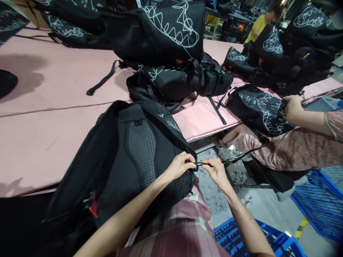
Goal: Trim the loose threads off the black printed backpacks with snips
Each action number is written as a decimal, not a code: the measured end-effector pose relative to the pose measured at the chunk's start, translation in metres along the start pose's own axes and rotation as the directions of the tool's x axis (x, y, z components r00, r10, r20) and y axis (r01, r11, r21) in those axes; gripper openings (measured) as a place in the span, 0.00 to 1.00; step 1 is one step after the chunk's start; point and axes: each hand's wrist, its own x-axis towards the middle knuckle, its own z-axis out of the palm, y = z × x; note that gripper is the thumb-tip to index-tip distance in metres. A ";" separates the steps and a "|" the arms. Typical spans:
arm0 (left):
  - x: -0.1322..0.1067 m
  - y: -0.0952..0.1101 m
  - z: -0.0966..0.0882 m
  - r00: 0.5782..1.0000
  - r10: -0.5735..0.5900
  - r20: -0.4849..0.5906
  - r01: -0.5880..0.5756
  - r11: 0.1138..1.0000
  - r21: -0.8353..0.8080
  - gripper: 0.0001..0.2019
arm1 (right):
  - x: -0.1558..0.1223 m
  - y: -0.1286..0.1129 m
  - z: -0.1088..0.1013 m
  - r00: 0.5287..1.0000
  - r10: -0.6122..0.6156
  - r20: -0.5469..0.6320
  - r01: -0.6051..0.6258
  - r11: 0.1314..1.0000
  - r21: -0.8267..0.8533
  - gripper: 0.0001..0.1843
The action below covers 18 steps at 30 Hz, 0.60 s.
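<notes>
A black backpack lies back-panel up on the pink table, its grey mesh padding facing me. My left hand pinches the bag's lower right corner where a strap fitting sticks out. My right hand pinches the thin black strap just to the right of that fitting, and the strap runs off to the right. Both hands are closed, fingertips almost touching each other.
Several black backpacks with white scribble prints are piled at the table's far side. A co-worker's arm at right holds another bag. Blue plastic crates stand on the floor right and below; thread scraps litter the floor.
</notes>
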 end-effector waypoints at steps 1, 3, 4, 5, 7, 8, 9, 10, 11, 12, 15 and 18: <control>-0.003 0.000 0.000 1.000 0.027 -0.009 -0.027 0.999 -0.018 0.03 | 0.000 0.000 0.001 0.999 0.039 -0.014 -0.038 0.997 0.062 0.04; -0.008 0.001 -0.001 0.996 0.088 -0.035 -0.090 0.994 -0.063 0.03 | 0.001 0.003 0.002 0.990 0.132 -0.053 -0.117 0.969 0.219 0.05; -0.011 0.000 -0.002 0.994 0.102 -0.044 -0.106 0.991 -0.078 0.03 | 0.001 0.005 0.002 0.983 0.171 -0.072 -0.143 0.945 0.293 0.06; -0.014 0.000 -0.002 0.994 0.100 -0.045 -0.103 0.991 -0.081 0.04 | 0.001 0.007 0.003 0.976 0.201 -0.088 -0.157 0.921 0.355 0.07; -0.017 -0.002 -0.003 0.998 0.053 -0.030 -0.054 0.997 -0.060 0.04 | 0.002 0.008 0.005 0.966 0.240 -0.100 -0.172 0.880 0.443 0.09; -0.018 -0.002 -0.002 0.999 0.026 -0.028 -0.027 0.999 -0.043 0.04 | 0.002 0.006 0.006 0.962 0.253 -0.104 -0.177 0.867 0.465 0.09; -0.018 -0.001 -0.002 0.999 0.006 -0.036 -0.007 1.000 -0.025 0.04 | 0.003 0.003 0.008 0.959 0.259 -0.115 -0.178 0.867 0.466 0.10; -0.018 -0.001 -0.001 0.999 -0.004 -0.047 0.004 1.000 -0.011 0.04 | 0.003 -0.001 0.010 0.959 0.253 -0.128 -0.174 0.882 0.438 0.11; -0.018 0.000 -0.001 0.998 -0.007 -0.062 0.007 1.000 0.001 0.04 | 0.003 -0.006 0.012 0.963 0.232 -0.140 -0.165 0.911 0.378 0.14; -0.018 0.001 0.000 0.997 -0.003 -0.076 0.004 1.000 0.009 0.03 | 0.004 -0.011 0.014 0.969 0.197 -0.150 -0.147 0.944 0.295 0.17; -0.021 0.004 0.003 0.993 0.043 -0.108 -0.041 0.999 0.023 0.03 | 0.006 -0.022 0.022 0.980 0.119 -0.159 -0.106 0.990 0.090 0.10; -0.025 0.003 0.006 0.982 0.083 -0.169 -0.080 0.996 0.027 0.03 | 0.011 -0.023 0.032 0.960 0.213 -0.180 -0.170 0.958 0.230 0.18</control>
